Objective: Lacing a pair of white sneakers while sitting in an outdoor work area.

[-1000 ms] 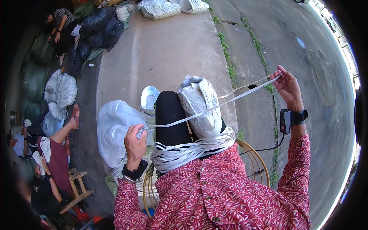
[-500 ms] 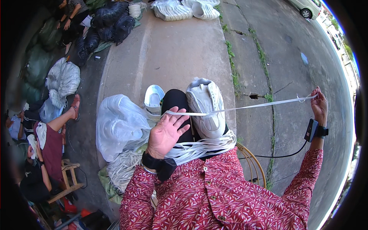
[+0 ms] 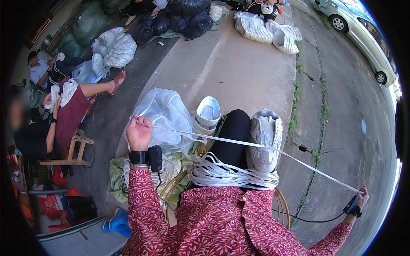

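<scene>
Stretching wide now: the left hand, half a second ago flat over the knee, is pinching the white strap up beside the clear plastic bag, while the right hand is swinging lower, far right of the grey sneaker. Strap is running taut across that sneaker, so another length looks measured out. Both hands are clenching its ends. The strap coil is lying just below the sneaker.

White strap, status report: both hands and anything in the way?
Left hand and right hand pinch white strap, stretched taut. Strap crosses grey shoe. Loose coils on lap.
</scene>
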Demonstrator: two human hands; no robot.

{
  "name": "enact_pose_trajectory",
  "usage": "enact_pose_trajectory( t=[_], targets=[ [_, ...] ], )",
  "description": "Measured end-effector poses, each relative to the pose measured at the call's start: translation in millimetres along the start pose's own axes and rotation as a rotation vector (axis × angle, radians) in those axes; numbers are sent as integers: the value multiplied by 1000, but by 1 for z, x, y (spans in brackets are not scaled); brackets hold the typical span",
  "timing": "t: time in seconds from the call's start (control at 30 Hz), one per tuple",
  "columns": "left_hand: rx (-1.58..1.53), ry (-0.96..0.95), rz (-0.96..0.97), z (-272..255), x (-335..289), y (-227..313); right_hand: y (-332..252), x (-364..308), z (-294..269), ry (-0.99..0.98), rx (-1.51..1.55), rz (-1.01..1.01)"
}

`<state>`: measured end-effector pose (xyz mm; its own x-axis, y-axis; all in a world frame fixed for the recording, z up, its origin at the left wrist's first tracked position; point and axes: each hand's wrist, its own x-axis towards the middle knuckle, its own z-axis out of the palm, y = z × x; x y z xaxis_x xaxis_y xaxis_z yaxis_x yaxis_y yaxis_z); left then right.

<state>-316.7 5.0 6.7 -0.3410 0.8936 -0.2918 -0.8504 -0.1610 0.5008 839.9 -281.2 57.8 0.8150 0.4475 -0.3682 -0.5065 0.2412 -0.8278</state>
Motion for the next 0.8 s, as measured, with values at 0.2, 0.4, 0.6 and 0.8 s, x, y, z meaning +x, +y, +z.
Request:
enact_pose_trajectory(
  t=[0.2,0.4,0.6,0.8],
  targets=[
    [3,188,125,-30,20,41,203,-187,213,-199,-232,-49],
    [34,340,248,-63,29,74,481,-476,431,-979,-152,9],
    [54,516,285,-96,27,125,487,-481,440,-957,-565,-380],
    [2,684,274,-161,27,186,177,-282,215,12,-1700,-928]
  ],
)
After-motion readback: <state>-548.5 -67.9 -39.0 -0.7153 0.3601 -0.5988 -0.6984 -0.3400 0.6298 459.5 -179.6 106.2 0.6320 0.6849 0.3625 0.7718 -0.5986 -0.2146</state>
